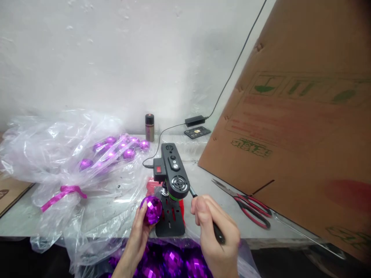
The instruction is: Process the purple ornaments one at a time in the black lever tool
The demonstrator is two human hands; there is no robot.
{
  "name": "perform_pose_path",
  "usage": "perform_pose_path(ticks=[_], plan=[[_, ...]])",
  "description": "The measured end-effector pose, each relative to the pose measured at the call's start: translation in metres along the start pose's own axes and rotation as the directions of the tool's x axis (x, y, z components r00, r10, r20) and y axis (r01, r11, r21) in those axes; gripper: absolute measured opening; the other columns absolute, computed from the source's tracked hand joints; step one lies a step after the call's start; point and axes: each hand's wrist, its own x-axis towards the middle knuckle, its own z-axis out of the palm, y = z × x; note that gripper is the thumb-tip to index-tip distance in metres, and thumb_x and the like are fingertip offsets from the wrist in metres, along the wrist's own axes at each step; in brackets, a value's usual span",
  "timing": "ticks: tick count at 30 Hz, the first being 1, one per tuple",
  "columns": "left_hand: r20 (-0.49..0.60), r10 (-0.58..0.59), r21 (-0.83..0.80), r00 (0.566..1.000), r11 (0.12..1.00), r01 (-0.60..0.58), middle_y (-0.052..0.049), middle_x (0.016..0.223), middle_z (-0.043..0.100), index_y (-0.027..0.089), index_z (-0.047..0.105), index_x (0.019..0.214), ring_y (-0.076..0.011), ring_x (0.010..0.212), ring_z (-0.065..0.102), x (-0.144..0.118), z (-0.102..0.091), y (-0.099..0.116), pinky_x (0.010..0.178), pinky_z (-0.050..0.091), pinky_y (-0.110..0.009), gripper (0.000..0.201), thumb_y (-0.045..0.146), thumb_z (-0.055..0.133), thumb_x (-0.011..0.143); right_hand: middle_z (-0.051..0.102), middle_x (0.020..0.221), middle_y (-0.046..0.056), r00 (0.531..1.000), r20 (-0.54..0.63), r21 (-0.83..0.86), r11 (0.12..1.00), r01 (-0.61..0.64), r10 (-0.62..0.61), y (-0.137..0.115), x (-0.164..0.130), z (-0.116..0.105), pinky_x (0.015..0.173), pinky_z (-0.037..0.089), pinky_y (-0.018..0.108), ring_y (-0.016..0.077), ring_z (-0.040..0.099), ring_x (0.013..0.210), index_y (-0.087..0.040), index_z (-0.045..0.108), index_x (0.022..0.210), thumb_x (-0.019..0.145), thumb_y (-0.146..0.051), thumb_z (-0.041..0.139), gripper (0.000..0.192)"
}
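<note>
Currently the left hand point(136, 239) is pinching a purple faceted ball point(151, 209) w/ fingers clamped round it, pressing it against the base of the small black bench machine point(171, 185). The right hand point(216, 235) is gripping the machine's black lever point(216, 231), fingers wrapped tight. Judged step: ball being worked under the head. Next move calls for steady lever pull, ball kept seated. More balls lying in the plastic bag point(171, 262) just below both wrists; scissors point(249, 208) right of the fingers.

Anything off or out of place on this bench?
Mostly normal. The scissors lie open, blades spread, beside the cardboard sheet. That sheet leans tilted over the bench's right side. Left hand holds a purple ball at the small drill press; right hand grips its lever.
</note>
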Motion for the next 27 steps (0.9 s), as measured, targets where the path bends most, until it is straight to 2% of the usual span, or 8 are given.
perform_pose_path(ticks=[3, 8, 15, 17, 19, 23, 25, 27], plan=[[0.004, 0.123, 0.225, 0.992, 0.967, -0.120, -0.014, 0.144, 0.072, 0.024, 0.056, 0.146, -0.0314, 0.125, 0.075, 0.007, -0.003, -0.015, 0.090, 0.065, -0.037, 0.079, 0.072, 0.079, 0.086, 0.045, 0.067, -0.006, 1.000, 0.007, -0.003, 1.000, 0.001, -0.001, 0.001, -0.001, -0.001, 0.053, 0.039, 0.019, 0.0062, 0.047, 0.056, -0.023, 0.045, 0.079, 0.110, -0.011, 0.048, 0.033], [0.084, 0.375, 0.463, 0.923, 0.806, -0.369, -0.017, 0.155, 0.061, 0.023, 0.048, 0.150, -0.0356, 0.146, 0.060, 0.014, -0.003, -0.023, 0.121, 0.049, -0.048, 0.079, 0.073, 0.069, 0.093, 0.047, 0.068, -0.005, 1.000, 0.024, -0.004, 1.000, 0.008, -0.007, 0.002, -0.003, -0.001, 0.053, 0.040, 0.020, 0.0068, 0.048, 0.057, -0.023, 0.046, 0.079, 0.109, -0.009, 0.048, 0.033], [0.297, 0.466, 0.614, 0.833, 0.575, -0.541, -0.019, 0.150, 0.064, 0.022, 0.049, 0.148, -0.0403, 0.143, 0.063, 0.016, 0.001, -0.035, 0.120, 0.049, -0.058, 0.073, 0.052, 0.080, 0.089, 0.048, 0.069, -0.005, 0.999, 0.039, 0.003, 1.000, 0.012, -0.012, 0.001, -0.006, -0.005, 0.054, 0.042, 0.018, 0.0068, 0.051, 0.059, -0.023, 0.049, 0.082, 0.108, -0.007, 0.047, 0.031], [0.333, 0.517, 0.638, 0.788, 0.493, -0.592, -0.020, 0.154, 0.061, 0.022, 0.048, 0.150, -0.0418, 0.148, 0.059, 0.019, -0.001, -0.045, 0.124, 0.046, -0.063, 0.075, 0.047, 0.081, 0.088, 0.049, 0.070, -0.005, 0.999, 0.047, 0.001, 1.000, 0.003, -0.003, 0.001, -0.008, -0.006, 0.055, 0.042, 0.018, 0.0067, 0.051, 0.060, -0.023, 0.050, 0.084, 0.109, -0.008, 0.046, 0.030], [0.368, 0.589, 0.659, 0.719, 0.381, -0.649, -0.021, 0.157, 0.059, 0.022, 0.046, 0.153, -0.0435, 0.151, 0.055, 0.022, -0.003, -0.054, 0.125, 0.043, -0.067, 0.076, 0.043, 0.079, 0.088, 0.051, 0.072, -0.005, 0.999, 0.051, -0.002, 1.000, -0.008, 0.008, 0.003, -0.009, -0.007, 0.056, 0.043, 0.018, 0.0067, 0.052, 0.061, -0.023, 0.050, 0.085, 0.109, -0.009, 0.046, 0.029], [0.495, 0.642, 0.653, 0.585, 0.169, -0.738, -0.022, 0.155, 0.060, 0.022, 0.043, 0.156, -0.0445, 0.147, 0.058, 0.028, -0.003, -0.066, 0.119, 0.050, -0.069, 0.074, 0.034, 0.076, 0.092, 0.052, 0.073, -0.004, 0.999, 0.046, -0.005, 1.000, -0.016, 0.016, 0.005, -0.011, -0.005, 0.057, 0.044, 0.018, 0.0064, 0.052, 0.061, -0.023, 0.050, 0.085, 0.110, -0.010, 0.045, 0.029], [0.525, 0.648, 0.639, 0.552, 0.128, -0.758, -0.022, 0.153, 0.061, 0.022, 0.043, 0.156, -0.0446, 0.145, 0.060, 0.029, 0.000, -0.067, 0.116, 0.053, -0.069, 0.072, 0.031, 0.075, 0.092, 0.052, 0.073, -0.004, 0.999, 0.044, -0.007, 1.000, -0.020, 0.020, 0.005, -0.010, -0.004, 0.057, 0.044, 0.017, 0.0062, 0.053, 0.061, -0.023, 0.050, 0.084, 0.110, -0.009, 0.045, 0.029], [0.528, 0.646, 0.628, 0.551, 0.140, -0.766, -0.022, 0.151, 0.063, 0.022, 0.044, 0.155, -0.0448, 0.143, 0.062, 0.029, 0.004, -0.067, 0.114, 0.054, -0.070, 0.073, 0.031, 0.077, 0.091, 0.051, 0.072, -0.005, 0.999, 0.039, -0.008, 1.000, -0.009, 0.009, 0.005, -0.011, -0.003, 0.056, 0.044, 0.018, 0.0062, 0.052, 0.061, -0.023, 0.049, 0.084, 0.110, -0.009, 0.045, 0.030]])
